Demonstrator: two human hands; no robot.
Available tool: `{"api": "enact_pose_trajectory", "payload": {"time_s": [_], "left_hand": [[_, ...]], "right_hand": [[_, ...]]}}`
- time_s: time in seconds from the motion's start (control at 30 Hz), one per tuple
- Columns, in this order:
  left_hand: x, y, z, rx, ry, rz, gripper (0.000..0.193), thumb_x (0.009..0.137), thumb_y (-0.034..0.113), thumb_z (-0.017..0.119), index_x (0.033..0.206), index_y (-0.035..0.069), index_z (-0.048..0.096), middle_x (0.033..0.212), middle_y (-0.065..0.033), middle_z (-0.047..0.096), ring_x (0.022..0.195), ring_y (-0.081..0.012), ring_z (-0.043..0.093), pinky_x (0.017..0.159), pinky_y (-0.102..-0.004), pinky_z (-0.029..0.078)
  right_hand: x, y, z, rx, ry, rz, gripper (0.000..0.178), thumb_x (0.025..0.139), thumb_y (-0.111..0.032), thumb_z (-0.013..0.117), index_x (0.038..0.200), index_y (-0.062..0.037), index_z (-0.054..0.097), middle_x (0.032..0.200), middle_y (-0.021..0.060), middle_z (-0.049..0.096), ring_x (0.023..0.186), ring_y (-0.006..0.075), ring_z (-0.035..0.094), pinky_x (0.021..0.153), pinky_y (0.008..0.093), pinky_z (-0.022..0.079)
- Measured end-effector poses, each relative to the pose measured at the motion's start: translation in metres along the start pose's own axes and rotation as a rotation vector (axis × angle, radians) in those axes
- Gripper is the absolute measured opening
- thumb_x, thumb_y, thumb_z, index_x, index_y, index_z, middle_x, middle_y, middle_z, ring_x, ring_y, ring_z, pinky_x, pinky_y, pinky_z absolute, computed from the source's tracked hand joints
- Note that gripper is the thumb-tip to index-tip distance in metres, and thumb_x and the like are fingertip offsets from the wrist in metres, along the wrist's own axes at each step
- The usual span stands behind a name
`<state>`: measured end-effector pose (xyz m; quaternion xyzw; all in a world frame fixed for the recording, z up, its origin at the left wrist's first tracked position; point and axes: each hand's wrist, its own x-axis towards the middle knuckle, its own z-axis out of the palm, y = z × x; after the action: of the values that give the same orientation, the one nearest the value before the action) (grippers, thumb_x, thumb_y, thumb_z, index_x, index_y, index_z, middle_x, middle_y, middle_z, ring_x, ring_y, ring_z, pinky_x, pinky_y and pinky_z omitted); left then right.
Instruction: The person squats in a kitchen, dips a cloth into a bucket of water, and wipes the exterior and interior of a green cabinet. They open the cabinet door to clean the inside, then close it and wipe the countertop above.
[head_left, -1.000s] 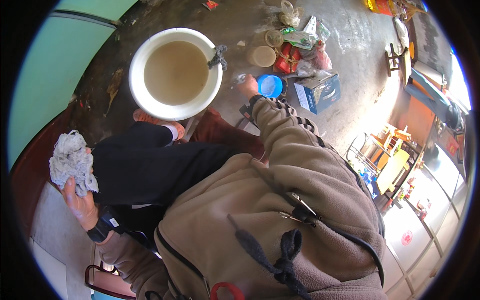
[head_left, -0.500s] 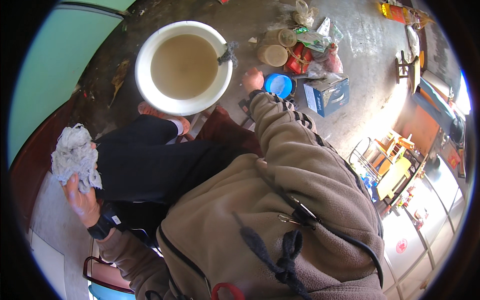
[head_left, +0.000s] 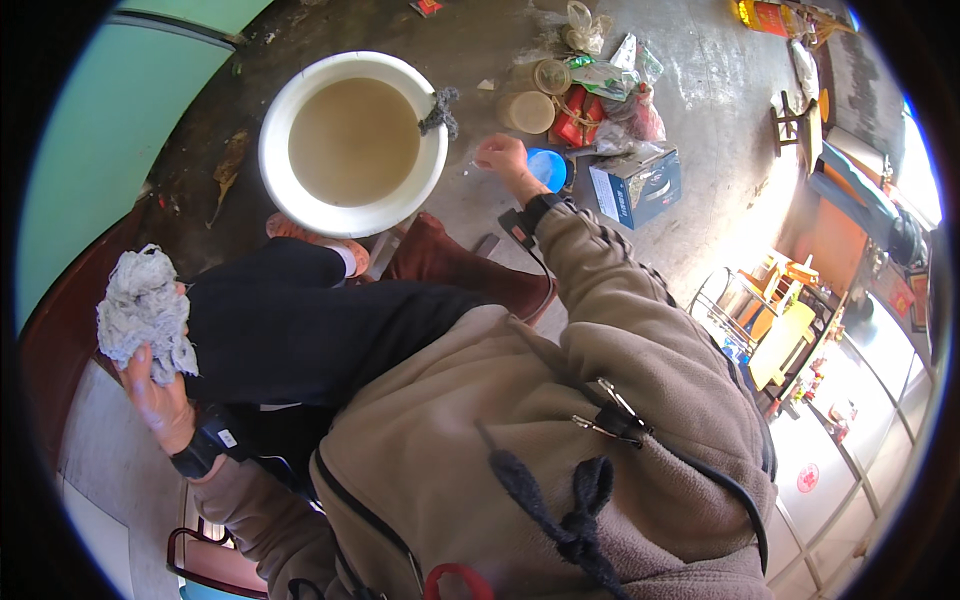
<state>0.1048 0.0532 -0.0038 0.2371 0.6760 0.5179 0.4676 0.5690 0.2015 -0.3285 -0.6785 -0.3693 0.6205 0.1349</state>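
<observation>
My left hand [head_left: 160, 412] is closed on a crumpled, wet-looking pale grey rag [head_left: 148, 310], raised at the far left beside my leg. Over the floor at centre, my right hand [head_left: 503, 157] has its fingers curled together. What they hold, if anything, is too small to make out; a few pale specks show by the fingertips. Just right of that hand is a round blue tub [head_left: 546, 169]. To its left stands a large white basin [head_left: 270, 150] of cloudy brown water [head_left: 355, 145]. A dark grey scrap of cloth [head_left: 439, 114] hangs over its right rim.
Beyond the blue tub sit two jars [head_left: 527, 112], a red package [head_left: 578, 116], plastic bags [head_left: 610, 80] and a dark blue box [head_left: 638, 184]. A wooden stool [head_left: 800, 130] stands farther right. A green panel [head_left: 110, 120] borders the left.
My right hand has turned and shifted slightly left, its wrist now farther from the basin and more forearm showing. My left hand keeps the rag in nearly the same place.
</observation>
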Motion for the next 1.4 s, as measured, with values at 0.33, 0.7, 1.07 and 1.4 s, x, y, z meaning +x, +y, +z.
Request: {"api": "enact_pose_trajectory", "payload": {"time_s": [0.33, 0.7, 1.07, 1.4], "left_hand": [[-0.004, -0.003, -0.005, -0.043, -0.050, 0.031, 0.059, 0.081, 0.019, 0.054, 0.133, -0.004, 0.038, 0.124, -0.0243, 0.053, 0.109, -0.0319, 0.057, 0.084, -0.0327, 0.049], [-0.013, -0.013, -0.023, -0.121, 0.014, -0.015, 0.062, 0.080, 0.021, 0.055, 0.135, -0.001, 0.036, 0.129, -0.0210, 0.048, 0.114, -0.0324, 0.053, 0.091, -0.0379, 0.045], [-0.017, -0.014, -0.030, -0.120, 0.090, -0.020, 0.060, 0.080, 0.017, 0.055, 0.134, -0.001, 0.037, 0.125, -0.0179, 0.051, 0.105, -0.0309, 0.055, 0.090, -0.0391, 0.045], [-0.013, -0.003, -0.010, -0.027, 0.052, -0.027, 0.055, 0.080, 0.017, 0.054, 0.129, -0.002, 0.042, 0.119, -0.0195, 0.056, 0.099, -0.0290, 0.058, 0.085, -0.0360, 0.045]], "right_hand": [[-0.047, -0.061, 0.058, -0.392, -0.237, -0.496, 0.023, 0.081, -0.010, 0.066, 0.103, -0.0021, 0.067, 0.093, 0.0100, 0.070, 0.086, 0.0172, 0.067, 0.077, 0.0302, 0.052], [0.003, 0.038, 0.005, -0.844, 0.116, -0.099, 0.054, 0.064, -0.027, 0.076, 0.110, -0.0058, 0.059, 0.105, 0.0154, 0.062, 0.099, 0.0312, 0.060, 0.083, 0.0358, 0.049], [0.005, 0.059, 0.059, -0.795, 0.403, 0.000, 0.055, 0.062, -0.016, 0.077, 0.106, -0.0023, 0.047, 0.110, 0.0206, 0.052, 0.097, 0.0388, 0.057, 0.081, 0.0437, 0.049], [0.025, 0.067, 0.042, -0.756, 0.437, -0.242, 0.017, 0.070, -0.007, 0.062, 0.086, -0.0067, 0.056, 0.085, 0.0166, 0.059, 0.087, 0.0380, 0.058, 0.072, 0.0475, 0.046]]}}
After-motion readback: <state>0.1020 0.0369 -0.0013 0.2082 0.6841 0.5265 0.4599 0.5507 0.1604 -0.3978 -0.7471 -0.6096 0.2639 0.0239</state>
